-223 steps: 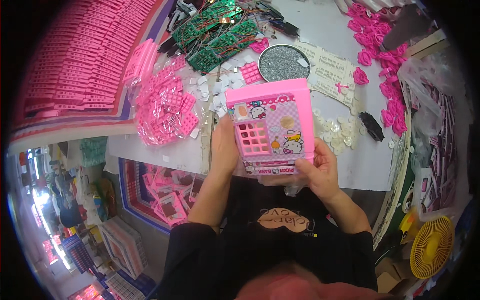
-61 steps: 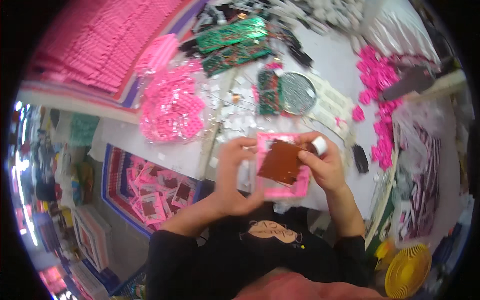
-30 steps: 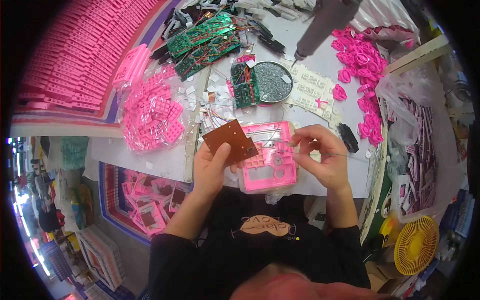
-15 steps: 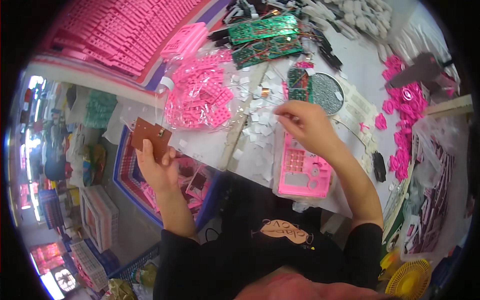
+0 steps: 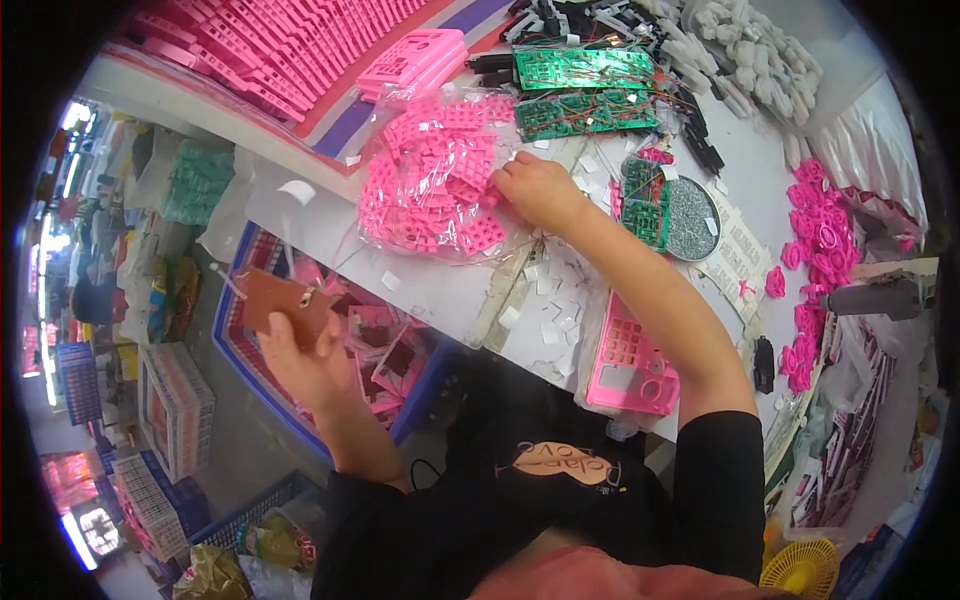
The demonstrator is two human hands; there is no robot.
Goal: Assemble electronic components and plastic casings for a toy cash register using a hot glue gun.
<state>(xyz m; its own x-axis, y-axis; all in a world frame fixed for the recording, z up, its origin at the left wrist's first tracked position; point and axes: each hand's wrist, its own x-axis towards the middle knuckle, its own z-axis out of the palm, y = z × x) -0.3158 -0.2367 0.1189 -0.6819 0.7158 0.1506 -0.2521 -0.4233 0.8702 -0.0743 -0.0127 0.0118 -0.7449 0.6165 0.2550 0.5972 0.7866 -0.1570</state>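
My left hand (image 5: 305, 365) holds up a brown circuit board (image 5: 282, 302) with a small metal part on its face, pinched between thumb and fingers. Behind the board, a white piece (image 5: 296, 190) appears to hang on a thin lead. My right hand (image 5: 542, 193) reaches across the table to the right edge of a clear plastic bag (image 5: 430, 170) full of pink keypads. Its fingertips are pressed together; what is in them, if anything, is too small to tell. A pink plastic casing (image 5: 632, 365) lies below my right forearm.
Green circuit boards (image 5: 585, 70) with wires lie at the back. A round dish of grey granules (image 5: 692, 220) sits right of my forearm, and pink rings (image 5: 825, 235) lie farther right. White paper bits (image 5: 550, 330) dot the table. Below my left hand stands a blue basket (image 5: 218, 330) of pink parts.
My right hand has moved left and away from me, from the white paper bits to the keypad bag. My left hand has lowered slightly with the circuit board. The whole view has shifted.
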